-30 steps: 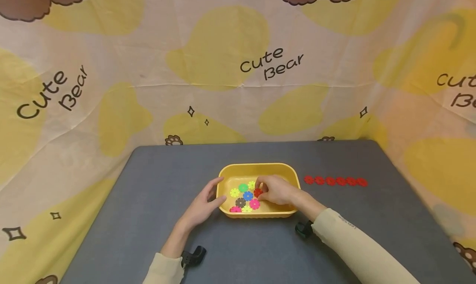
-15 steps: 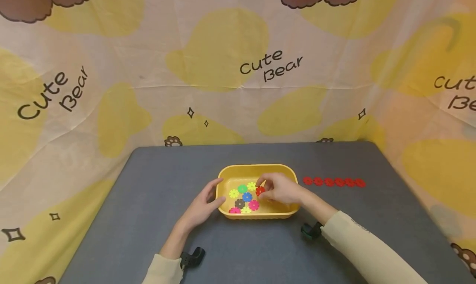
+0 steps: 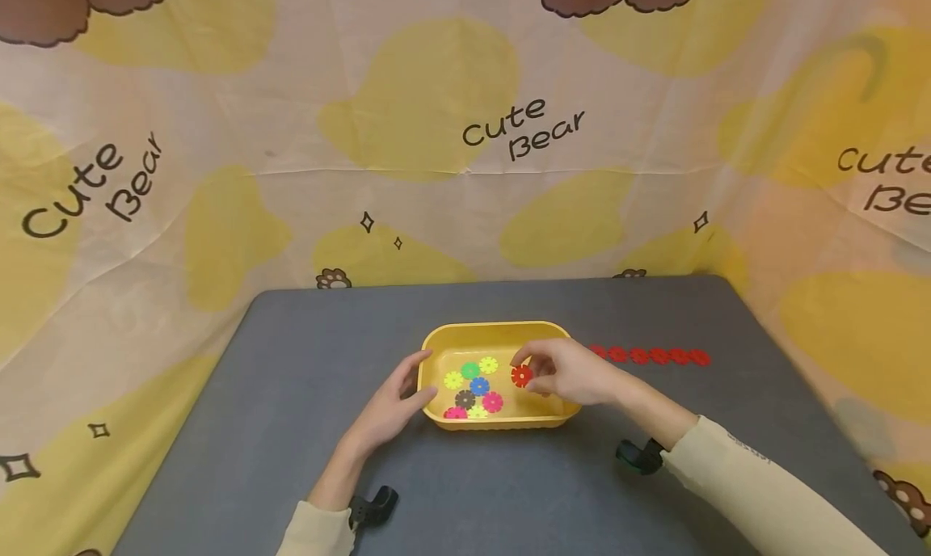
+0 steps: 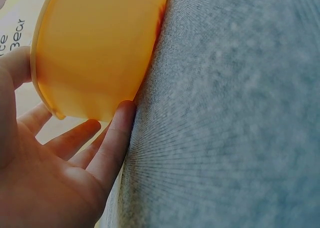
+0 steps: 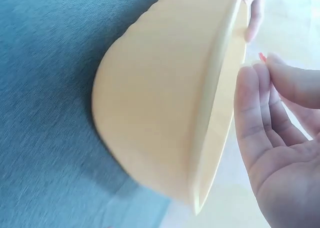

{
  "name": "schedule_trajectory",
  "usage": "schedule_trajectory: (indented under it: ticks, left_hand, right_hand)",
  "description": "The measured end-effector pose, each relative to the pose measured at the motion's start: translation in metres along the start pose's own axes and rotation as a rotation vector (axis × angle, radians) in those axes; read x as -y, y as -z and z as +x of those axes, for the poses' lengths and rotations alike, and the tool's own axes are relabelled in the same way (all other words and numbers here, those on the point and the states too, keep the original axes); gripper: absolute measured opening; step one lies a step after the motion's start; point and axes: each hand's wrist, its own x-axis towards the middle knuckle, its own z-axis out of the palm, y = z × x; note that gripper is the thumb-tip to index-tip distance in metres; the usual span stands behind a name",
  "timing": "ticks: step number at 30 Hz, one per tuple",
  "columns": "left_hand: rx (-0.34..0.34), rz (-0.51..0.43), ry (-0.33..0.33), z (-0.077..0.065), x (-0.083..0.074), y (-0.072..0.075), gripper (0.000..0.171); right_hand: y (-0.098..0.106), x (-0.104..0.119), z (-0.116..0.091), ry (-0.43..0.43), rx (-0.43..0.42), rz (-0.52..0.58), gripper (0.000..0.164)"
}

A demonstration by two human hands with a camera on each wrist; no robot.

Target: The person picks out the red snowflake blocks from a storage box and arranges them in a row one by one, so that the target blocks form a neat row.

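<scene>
My right hand (image 3: 575, 370) pinches a red snowflake disc (image 3: 521, 376), a flat round piece with a notched edge, between thumb and fingertips over the right part of a yellow plastic basin (image 3: 502, 423). Only a red sliver of this disc (image 5: 262, 57) shows in the right wrist view. Several loose discs lie in the basin, among them a blue disc (image 3: 479, 386), a green disc (image 3: 470, 370) and a dark grey disc (image 3: 465, 399). My left hand (image 3: 389, 402) rests against the basin's left end, its fingers (image 4: 115, 138) fairly straight along the outer wall and the thumb at the rim.
A row of red discs (image 3: 658, 355) lies on the grey tabletop (image 3: 327, 338) right of the basin, its near end partly behind my right hand. A printed cloth (image 3: 422, 95) hangs behind the table and along its sides.
My right hand has lifted the red disc away from the other pieces and moved right with it, toward the basin's right side. The left hand stays at the basin's left end.
</scene>
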Motion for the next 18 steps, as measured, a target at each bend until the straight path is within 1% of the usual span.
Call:
schedule_trajectory:
  ticks: [6,12,18]
  left_hand:
    - [0.005,-0.004,-0.007,0.0,0.001,0.001,0.065]
    - [0.007,0.002,-0.007,0.0,0.001,0.002,0.064]
    - [0.006,0.014,-0.003,0.0,0.001,0.001,0.064]
  right_hand:
    - [0.014,-0.011,-0.016,-0.03,-0.057,-0.014,0.033]
    - [0.029,-0.026,-0.03,-0.026,-0.131,0.045,0.036]
    - [0.042,-0.045,-0.045,-0.055,-0.218,0.108,0.037]
